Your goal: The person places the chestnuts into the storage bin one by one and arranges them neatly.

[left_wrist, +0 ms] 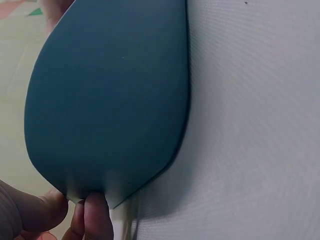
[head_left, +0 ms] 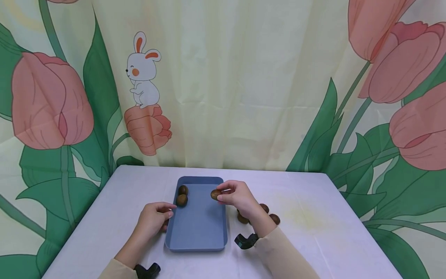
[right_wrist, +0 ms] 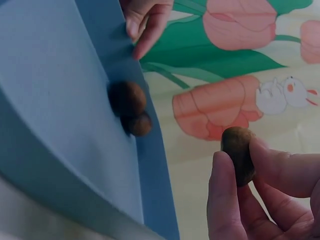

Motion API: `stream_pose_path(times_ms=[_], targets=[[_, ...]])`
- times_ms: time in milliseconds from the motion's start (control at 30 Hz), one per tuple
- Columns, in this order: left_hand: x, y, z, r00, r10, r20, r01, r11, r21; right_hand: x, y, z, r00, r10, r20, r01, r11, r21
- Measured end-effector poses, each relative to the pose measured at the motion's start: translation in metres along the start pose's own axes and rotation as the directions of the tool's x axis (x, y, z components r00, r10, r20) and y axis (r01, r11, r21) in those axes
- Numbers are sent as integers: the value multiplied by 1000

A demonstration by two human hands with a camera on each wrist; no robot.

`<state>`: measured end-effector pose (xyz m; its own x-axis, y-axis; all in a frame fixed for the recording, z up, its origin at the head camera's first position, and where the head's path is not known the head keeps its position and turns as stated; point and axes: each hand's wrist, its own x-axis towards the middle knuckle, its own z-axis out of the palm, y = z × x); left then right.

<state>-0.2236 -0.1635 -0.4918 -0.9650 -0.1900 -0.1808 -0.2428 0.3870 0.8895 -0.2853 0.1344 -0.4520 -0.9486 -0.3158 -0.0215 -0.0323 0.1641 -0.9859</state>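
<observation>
A shallow blue-grey tray (head_left: 196, 232) lies lengthwise on the table. Two small brown, round, nut-like things, one (head_left: 182, 200) in front of the other (head_left: 182, 190), sit against its left wall. My left hand (head_left: 151, 221) grips the tray's left rim, its thumb (left_wrist: 54, 210) and fingers at the edge in the left wrist view. Above the tray's right side, my right hand (head_left: 240, 197) pinches another brown nut-like thing (right_wrist: 239, 155) between thumb and fingertips. Several more (head_left: 242, 218) lie on the table right of the tray, partly hidden behind the right hand and wrist.
The table (head_left: 313, 244) has a white cover with a faint yellowish stain at the right. Behind its far edge hangs a curtain (head_left: 244, 85) printed with tulips and a rabbit. A black wrist device (head_left: 245, 241) sits at the right cuff, another (head_left: 148, 270) at the left.
</observation>
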Motion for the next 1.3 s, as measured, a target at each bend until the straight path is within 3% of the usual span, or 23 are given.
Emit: stream_pose_path(times_ms=[367,633,1033,1300], targets=[[1,-4,-1,1000,14,3,-14,1000,-5,15,-3,32,998,25,62,-27,999,36],[0,-4,-2,1000,11,0,-11,1000,-8,24,-5,48,994,31,100,-31,1000,-3],[1,-4,-2,1000,10,8,-10,1000,-16,29,5,69,988,69,138,-49,989,-139],[1,-1,-2,1000,11,18,-10,1000,-17,30,12,76,990,82,113,-47,957,-286]])
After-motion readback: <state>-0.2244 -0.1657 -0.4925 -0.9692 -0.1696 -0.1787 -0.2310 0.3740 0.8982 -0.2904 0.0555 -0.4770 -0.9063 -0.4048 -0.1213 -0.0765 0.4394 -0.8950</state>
